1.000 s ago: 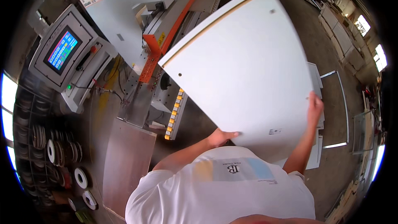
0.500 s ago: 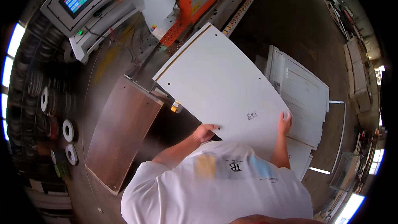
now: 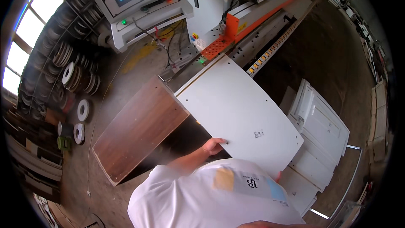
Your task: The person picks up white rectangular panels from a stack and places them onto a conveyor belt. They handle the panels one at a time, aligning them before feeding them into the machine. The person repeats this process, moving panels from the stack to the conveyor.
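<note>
A large white panel (image 3: 236,105) lies level in front of me, its far end at the machine's orange guard. It has several small dark holes, a small printed label and a brown strip along its far left edge. My left hand (image 3: 214,145) grips the near left edge, thumb on top beside a hole and the other fingers hidden beneath. Of my right hand (image 3: 278,176) only a fingertip shows at the panel's near edge on the right; my shirt and the panel hide the rest, so its grip cannot be made out.
The machine's orange guard (image 3: 225,38) and long bed run off to the far right. A control console (image 3: 139,6) with a lit screen stands at the far left. Beside my panel are a brown wooden board (image 3: 139,131) and stacked white panels (image 3: 318,135). Rolls (image 3: 69,74) fill a left rack.
The white panel's far end has come up to the machine's orange guard. My right hand has slipped from the right edge to the near edge, mostly out of sight. The view has tilted up.
</note>
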{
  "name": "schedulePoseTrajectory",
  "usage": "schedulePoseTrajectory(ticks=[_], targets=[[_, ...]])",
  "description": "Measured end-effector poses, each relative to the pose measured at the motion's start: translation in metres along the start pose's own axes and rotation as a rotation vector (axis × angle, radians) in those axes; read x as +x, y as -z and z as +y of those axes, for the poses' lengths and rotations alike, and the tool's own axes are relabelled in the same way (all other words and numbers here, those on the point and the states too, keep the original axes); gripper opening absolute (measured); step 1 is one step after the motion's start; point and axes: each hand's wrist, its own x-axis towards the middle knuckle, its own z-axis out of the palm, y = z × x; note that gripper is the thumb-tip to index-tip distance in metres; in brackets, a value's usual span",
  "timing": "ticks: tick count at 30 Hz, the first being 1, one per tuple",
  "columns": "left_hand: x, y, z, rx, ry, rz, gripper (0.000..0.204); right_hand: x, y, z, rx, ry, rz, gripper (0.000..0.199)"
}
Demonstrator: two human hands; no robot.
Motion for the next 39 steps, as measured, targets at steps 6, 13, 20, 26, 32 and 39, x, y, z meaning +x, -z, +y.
schedulePoseTrajectory(ticks=[6, 13, 20, 26, 32, 39], targets=[[-0.001, -0.022, 0.027, 0.109, -0.122, 0.221, 0.039, -0.037, -0.015, -0.075, 0.138, 0.140, -0.309, 0.056], [0.000, -0.020, 0.031, 0.380, -0.170, 0.530, 0.047, -0.032, -0.035, -0.095, 0.108, -0.048, -0.297, 0.043], [0.002, -0.033, 0.030, 0.488, -0.250, 0.555, 0.051, -0.029, -0.057, -0.099, 0.127, 0.030, -0.166, 0.045], [0.031, -0.048, 0.039, 0.508, -0.273, 0.540, 0.049, 0.024, -0.056, -0.072, 0.401, 0.006, -0.198, 0.044], [0.080, -0.063, 0.054, 0.479, -0.288, 0.495, 0.047, 0.089, -0.060, -0.076, 0.284, 0.019, -0.059, 0.047], [0.144, -0.092, 0.073, 0.513, -0.263, 0.561, 0.042, 0.156, -0.057, -0.096, 0.387, 0.005, -0.117, 0.048]])
